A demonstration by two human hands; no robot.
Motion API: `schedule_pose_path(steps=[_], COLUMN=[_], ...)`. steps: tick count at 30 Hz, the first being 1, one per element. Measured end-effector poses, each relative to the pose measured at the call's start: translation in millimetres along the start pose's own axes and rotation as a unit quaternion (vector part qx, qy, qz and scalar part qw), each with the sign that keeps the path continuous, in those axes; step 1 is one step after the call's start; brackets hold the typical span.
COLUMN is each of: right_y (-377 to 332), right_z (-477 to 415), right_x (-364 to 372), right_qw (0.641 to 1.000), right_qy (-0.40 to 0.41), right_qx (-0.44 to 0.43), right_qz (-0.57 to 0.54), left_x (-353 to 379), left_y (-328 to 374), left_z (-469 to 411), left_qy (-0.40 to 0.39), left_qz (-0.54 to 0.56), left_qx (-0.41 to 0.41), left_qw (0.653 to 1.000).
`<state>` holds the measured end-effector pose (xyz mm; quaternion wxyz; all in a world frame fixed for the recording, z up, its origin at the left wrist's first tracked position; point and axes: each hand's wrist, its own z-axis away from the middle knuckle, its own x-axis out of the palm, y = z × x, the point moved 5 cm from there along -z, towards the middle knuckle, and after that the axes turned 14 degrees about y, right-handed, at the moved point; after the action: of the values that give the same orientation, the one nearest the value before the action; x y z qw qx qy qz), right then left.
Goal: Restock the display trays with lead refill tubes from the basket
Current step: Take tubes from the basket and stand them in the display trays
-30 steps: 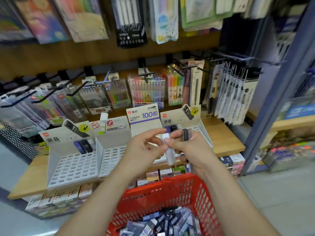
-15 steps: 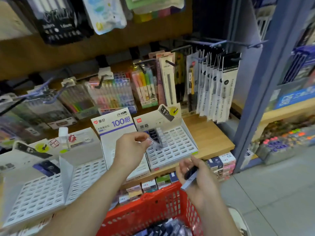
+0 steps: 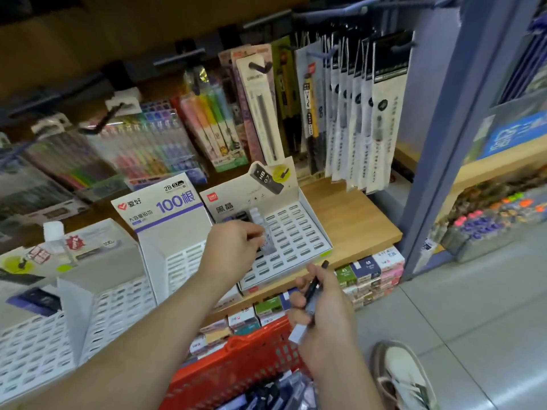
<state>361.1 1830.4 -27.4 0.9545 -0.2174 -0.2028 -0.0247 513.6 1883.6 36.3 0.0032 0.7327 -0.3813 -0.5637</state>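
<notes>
Hands parted since a second ago, I note. Left hand point(image 3: 233, 250) is now out over the right-most display tray point(image 3: 307, 232), fingers pinching a pale refill tube point(image 3: 268, 245) against its slotted face. Right hand point(image 3: 324, 312) sits just above the red basket point(image 3: 236, 377) rim, fingers curled round dark refill tubes point(image 3: 314, 287).

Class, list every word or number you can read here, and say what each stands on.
"100根": white and purple cardboard display box.
"2B": same box, top.
"爱好": same box, left, beside a red heart.
"HB": white cardboard header of the rightmost display tray, on the pictured tube.
"黑晶": same header.
Hanging pen packs: print too blurred to read.
</notes>
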Motion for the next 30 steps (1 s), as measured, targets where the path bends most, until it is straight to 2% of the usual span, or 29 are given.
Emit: schedule_pose_path(steps=[5, 10, 14, 16, 17, 18, 19, 20, 22, 24, 27, 30], right_y=[-5.7, -8.5, -10.6, -10.6, -10.9, -11.3, -11.2, -10.7, -9.7, -6.4, 0.3, 1.6], right_z=[2.7, 0.3, 2.1, 2.6, 3.4, 4.1, 3.9, 3.8, 3.5, 2.8, 1.8, -0.5], right_x=[0.5, 0.7, 2.6, 2.3, 2.3, 2.4, 2.3, 2.1, 1.8, 1.3, 0.7, 2.1], right_qw=[1.0, 0.996, 0.992, 0.99, 0.989, 0.987, 0.986, 0.984, 0.981, 0.976, 0.958, 0.92], right_qy=[-0.024, -0.081, -0.101, -0.106, -0.108, -0.11, -0.111, -0.11, -0.103, -0.1, -0.099, -0.068], right_qx=[-0.013, -0.039, -0.064, -0.069, -0.072, -0.076, -0.081, -0.084, -0.085, -0.077, -0.078, -0.136], right_qz=[-0.001, 0.017, 0.05, 0.061, 0.071, 0.084, 0.099, 0.116, 0.144, 0.175, 0.258, 0.362], left_x=[12.3, 16.9, 16.9, 9.2, 5.9, 4.2, 2.7, 1.6, 1.0, 1.9, 8.0, 8.9], left_y=[1.3, 0.8, 9.9, 16.4, 17.7, 21.6, 27.8, 31.6, 30.0, 23.2, 15.3, 3.9], left_z=[2.5, 3.3, 1.7, 7.4, 13.4, 22.0, 32.3, 41.9, 54.7, 65.1, 82.4, 89.1], left_qy=[-0.024, 0.018, 0.005, 0.002, -0.027, -0.085, -0.15, -0.199, -0.227, -0.202, -0.18, -0.124], left_qz=[-0.012, -0.028, -0.061, 0.029, 0.132, 0.256, 0.354, 0.4, 0.412, 0.42, 0.469, 0.447], left_qx=[0.019, 0.013, 0.045, -0.008, -0.074, -0.149, -0.212, -0.233, -0.221, -0.233, -0.293, -0.315], left_qw=[0.999, 0.999, 0.997, 1.0, 0.988, 0.951, 0.899, 0.864, 0.854, 0.854, 0.813, 0.828])
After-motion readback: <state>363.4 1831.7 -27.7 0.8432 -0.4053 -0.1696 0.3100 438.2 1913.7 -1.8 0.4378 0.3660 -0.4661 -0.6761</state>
